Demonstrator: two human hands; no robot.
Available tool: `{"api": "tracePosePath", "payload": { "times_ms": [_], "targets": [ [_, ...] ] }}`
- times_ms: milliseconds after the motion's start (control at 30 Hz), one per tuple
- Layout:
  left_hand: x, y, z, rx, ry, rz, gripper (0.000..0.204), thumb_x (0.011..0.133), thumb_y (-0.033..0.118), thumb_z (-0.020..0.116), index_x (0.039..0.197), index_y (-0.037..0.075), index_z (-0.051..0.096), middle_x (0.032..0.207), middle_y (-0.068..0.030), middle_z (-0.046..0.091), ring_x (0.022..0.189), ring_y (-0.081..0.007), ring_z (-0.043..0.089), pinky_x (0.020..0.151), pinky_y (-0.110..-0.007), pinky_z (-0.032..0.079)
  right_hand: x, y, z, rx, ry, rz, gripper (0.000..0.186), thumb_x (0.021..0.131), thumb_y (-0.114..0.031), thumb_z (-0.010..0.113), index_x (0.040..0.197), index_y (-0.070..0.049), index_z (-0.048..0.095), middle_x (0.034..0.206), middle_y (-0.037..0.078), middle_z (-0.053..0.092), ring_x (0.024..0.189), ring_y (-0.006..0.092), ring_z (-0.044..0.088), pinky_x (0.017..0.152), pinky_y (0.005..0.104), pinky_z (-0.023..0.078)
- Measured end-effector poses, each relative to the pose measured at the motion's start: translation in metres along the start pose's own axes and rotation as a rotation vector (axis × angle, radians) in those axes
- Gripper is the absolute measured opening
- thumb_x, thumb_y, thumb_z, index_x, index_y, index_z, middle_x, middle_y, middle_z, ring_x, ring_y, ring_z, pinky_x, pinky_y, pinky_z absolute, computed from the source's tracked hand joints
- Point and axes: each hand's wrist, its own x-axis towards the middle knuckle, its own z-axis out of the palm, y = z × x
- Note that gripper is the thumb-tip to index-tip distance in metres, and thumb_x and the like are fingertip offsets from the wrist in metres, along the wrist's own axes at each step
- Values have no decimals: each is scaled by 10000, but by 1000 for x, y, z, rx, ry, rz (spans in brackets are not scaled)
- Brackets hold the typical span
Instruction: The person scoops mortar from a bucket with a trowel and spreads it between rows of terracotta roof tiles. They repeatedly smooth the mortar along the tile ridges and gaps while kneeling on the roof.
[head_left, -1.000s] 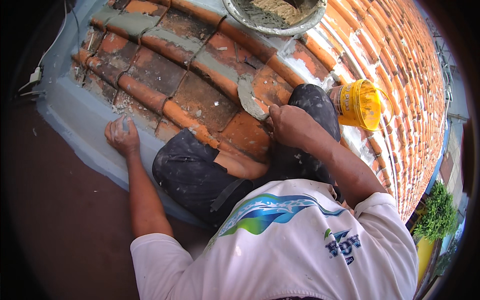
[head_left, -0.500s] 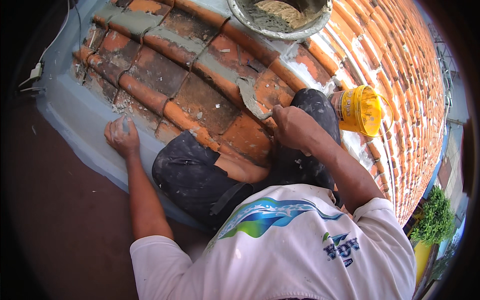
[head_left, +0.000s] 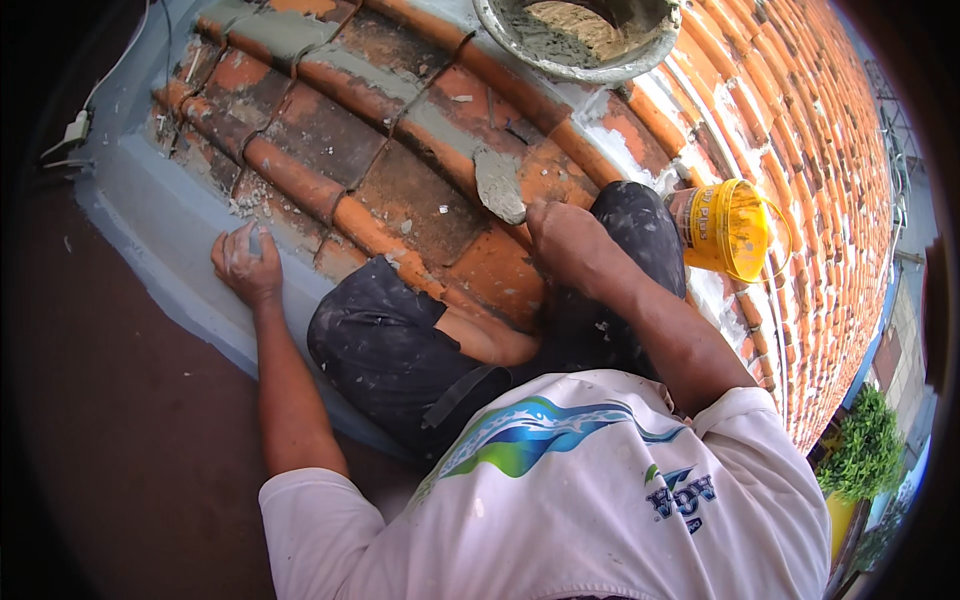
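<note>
My right hand (head_left: 575,245) is closed around the handle of a trowel (head_left: 499,188). The trowel's blade, smeared with grey mortar, lies over an orange roof tile at the lower end of a mortar strip (head_left: 440,133). My left hand (head_left: 247,265) rests on the grey-coated ledge (head_left: 190,235) at the roof's edge, its fingers curled in. A small grey-blue patch shows between thumb and fingers; what it is I cannot make out.
A dark basin (head_left: 600,68) of wet mortar stands at the top. A yellow bucket (head_left: 742,230) lies tilted beside my right knee. More tile rows (head_left: 800,150) curve away rightward. Mortar crumbs (head_left: 262,198) lie near the ledge, and a white cable plug (head_left: 76,128) is at far left.
The trowel blade has turned flatter, showing more of its mortar-covered face. My right hand has shifted slightly left. My left hand stays at the same spot on the ledge.
</note>
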Motion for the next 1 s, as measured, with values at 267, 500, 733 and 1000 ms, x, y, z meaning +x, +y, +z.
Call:
{"api": "tracePosePath", "payload": {
  "times_ms": [267, 500, 733, 1000],
  "targets": [
    [0, 3, -1, 10, -5, -25, 244, 928, 323, 765, 1134, 201, 810, 1162, -22, 781, 1320, -325, 594, 1089, -538, 453, -1, 5, -22, 37, -74, 108, 167, 893, -51, 641, 1006, 73, 647, 903, 311, 724, 936, 512, 730, 851, 568, 583],
    [2, 5, -4, -25, -1, -10, 243, 929, 328, 767, 1127, 196, 813, 1163, -29, 784, 1314, -326, 597, 1087, -537, 455, 18, -14, -14, -18, -8, -58, 150, 883, -46, 680, 990, 58, 702, 885, 291, 744, 915, 472, 757, 835, 547, 604],
    [1, 5, -3, 14, 12, -20, 239, 930, 331, 763, 1123, 199, 814, 1111, -25, 785, 1308, -320, 601, 1087, -535, 454, 16, -7, -8, -2, 81, -4, 160, 878, -41, 657, 999, 63, 641, 867, 296, 714, 900, 509, 723, 844, 564, 586],
    [1, 0, 0, -14, -1, 7, 219, 940, 324, 757, 1119, 213, 815, 1140, -20, 779, 1311, -321, 604, 1073, -531, 462, -39, 4, -3, 381, -104, 139, 195, 957, -118, 696, 1022, 57, 640, 800, 181, 699, 723, 334, 733, 690, 471, 617]
  ]
}}
